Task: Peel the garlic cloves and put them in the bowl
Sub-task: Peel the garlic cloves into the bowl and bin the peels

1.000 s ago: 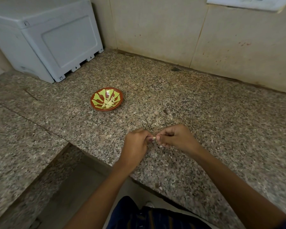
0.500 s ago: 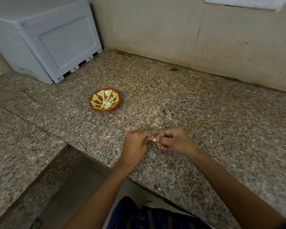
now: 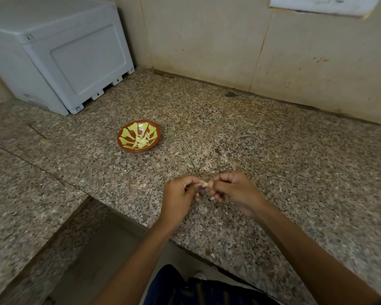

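The speckled granite counter (image 3: 273,150) carries a bowl (image 3: 123,144) and a grey box (image 3: 59,60).

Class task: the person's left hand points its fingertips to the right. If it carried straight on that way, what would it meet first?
The garlic clove pinched between both hands, then at once the right hand, whose fingertips face the left hand. Depth is hard to judge, but they look level.

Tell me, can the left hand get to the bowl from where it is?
Probably yes. The bowl sits ahead and left of the left hand with only bare counter between, though that hand is pinching a garlic clove.
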